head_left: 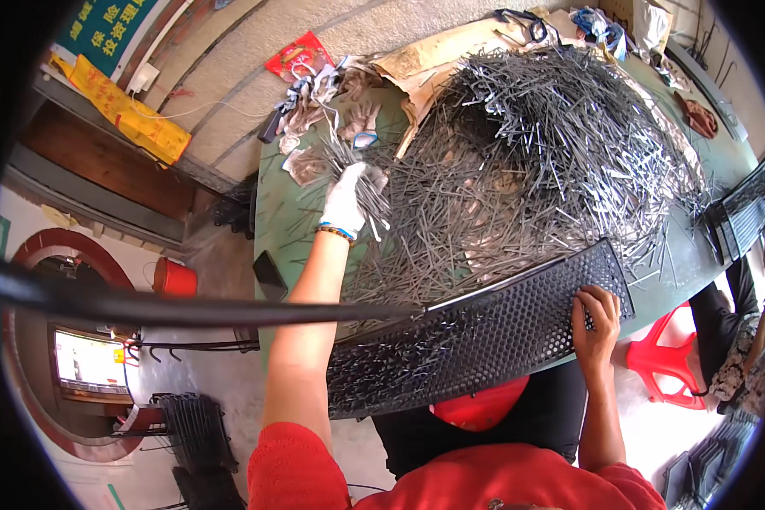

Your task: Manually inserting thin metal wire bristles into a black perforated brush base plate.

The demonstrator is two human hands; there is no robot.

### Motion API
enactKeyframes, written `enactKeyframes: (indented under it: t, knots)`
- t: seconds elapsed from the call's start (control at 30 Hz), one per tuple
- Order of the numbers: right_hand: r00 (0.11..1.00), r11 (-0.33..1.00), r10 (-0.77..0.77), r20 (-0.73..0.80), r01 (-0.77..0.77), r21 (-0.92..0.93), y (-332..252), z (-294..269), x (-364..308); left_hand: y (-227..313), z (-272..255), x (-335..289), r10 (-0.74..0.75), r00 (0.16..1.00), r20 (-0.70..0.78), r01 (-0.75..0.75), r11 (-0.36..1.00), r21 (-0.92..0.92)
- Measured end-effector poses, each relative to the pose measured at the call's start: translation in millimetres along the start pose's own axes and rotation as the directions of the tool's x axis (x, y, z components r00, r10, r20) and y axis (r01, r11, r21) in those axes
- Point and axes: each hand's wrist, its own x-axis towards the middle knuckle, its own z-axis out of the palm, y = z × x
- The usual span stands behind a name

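My left hand (346,204), in a white glove with a beaded bracelet at the wrist, is closed around a bundle of thin dark strips (371,197) above the left part of the table. A long black perforated panel (518,306) lies slantwise along the table's near edge, across my lap. Many short strip ends stick up from the holes in its left half, while its right half shows bare holes. Bare and curled, my right hand (597,327) grips the panel near its right end. Beyond it, a big heap of loose strips (569,127) covers much of the table.
The green table (293,246) also bears used gloves (361,123), a red packet (300,56), brown paper (438,64) and a dark phone-like slab (269,274). A dark bar (195,308) crosses the view at left. Another person sits at right near a red stool (661,357).
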Motion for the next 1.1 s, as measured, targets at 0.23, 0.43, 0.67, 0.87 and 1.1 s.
enactKeyframes:
  t: [0.23, 0.43, 0.67, 0.87, 1.1]
  knots:
    - [0.997, 0.996, -0.046, -0.058, 0.05, 0.068, -24.6, -13.3, 3.5, 19.9, 16.8, -45.8, 0.069, 0.997, 0.016, -0.071, 0.977, 0.2]
    - [0.992, 0.974, -0.125, -0.028, 0.128, 0.187, -57.4, -20.4, 17.8, 27.6, 5.6, -40.5, -0.067, 0.993, 0.095, 0.082, 0.984, -0.159]
    - [0.972, 0.948, -0.233, 0.029, 0.22, 0.229, -79.9, -17.0, 0.0, 40.5, -31.8, -41.6, 0.51, 0.856, -0.089, -0.443, 0.811, 0.382]
    - [0.974, 0.969, -0.219, 0.057, 0.21, 0.131, -82.4, -29.0, -9.7, 32.8, -128.4, -72.1, 0.394, 0.901, -0.184, -0.284, 0.853, 0.438]
    - [0.966, 0.967, -0.254, 0.041, 0.255, -0.019, -98.1, -25.0, -9.1, 37.1, -183.5, -111.2, 0.458, 0.876, -0.151, -0.301, 0.765, 0.57]
